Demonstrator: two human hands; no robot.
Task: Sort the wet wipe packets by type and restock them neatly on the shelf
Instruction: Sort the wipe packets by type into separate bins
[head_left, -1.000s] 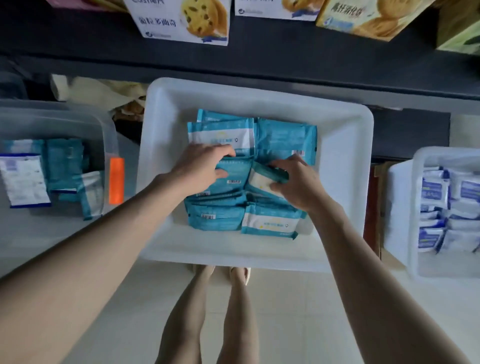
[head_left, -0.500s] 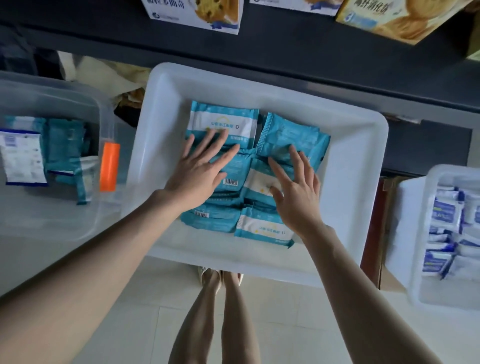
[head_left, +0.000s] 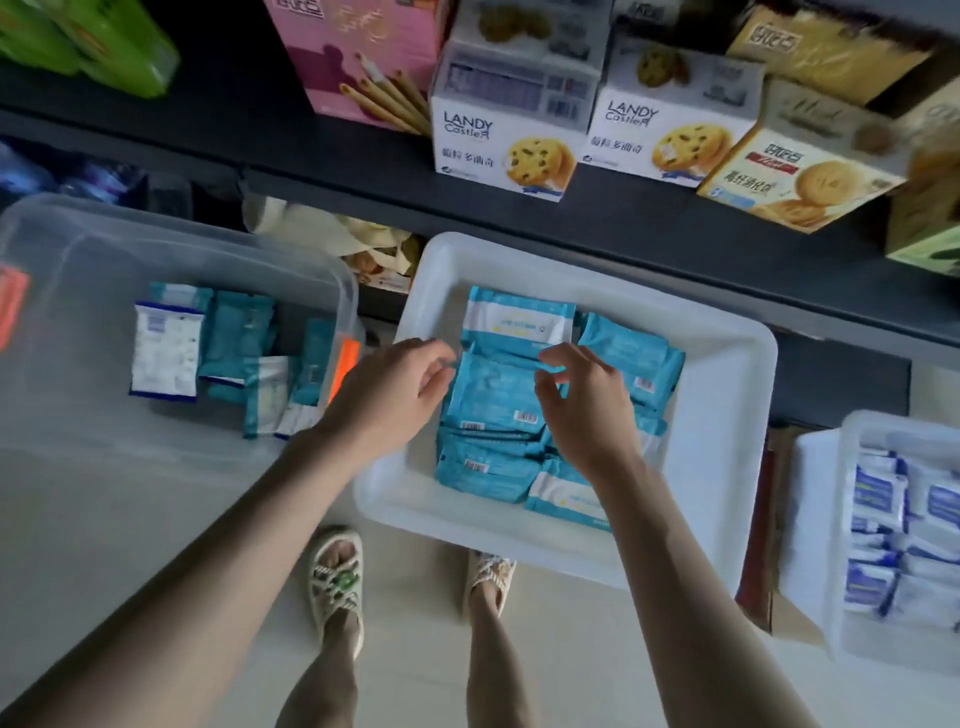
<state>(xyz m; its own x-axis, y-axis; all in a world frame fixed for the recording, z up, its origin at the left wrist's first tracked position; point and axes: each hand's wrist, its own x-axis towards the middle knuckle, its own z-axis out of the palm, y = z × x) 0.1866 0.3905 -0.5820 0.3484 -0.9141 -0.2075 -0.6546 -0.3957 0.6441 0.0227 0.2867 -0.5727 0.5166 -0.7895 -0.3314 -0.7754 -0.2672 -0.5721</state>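
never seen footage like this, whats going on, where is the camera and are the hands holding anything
No machine here: a person works with bare hands, filmed by one camera worn on the head, looking down. The left hand and right hand hover over teal wet wipe packets stacked in a white tray. The left holds nothing; whether the right pinches a packet is unclear. A clear bin at the left holds mixed packets; blue-and-white packets lie at the right. Cookie boxes stand on the dark shelf.

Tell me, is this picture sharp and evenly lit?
Head view: soft, dim light, no hard shadows or glare; teal packets in the white tray fairly sharp, barcodes visible; biscuit boxes top right and blue packets far right smeared; shelf runs slanted.
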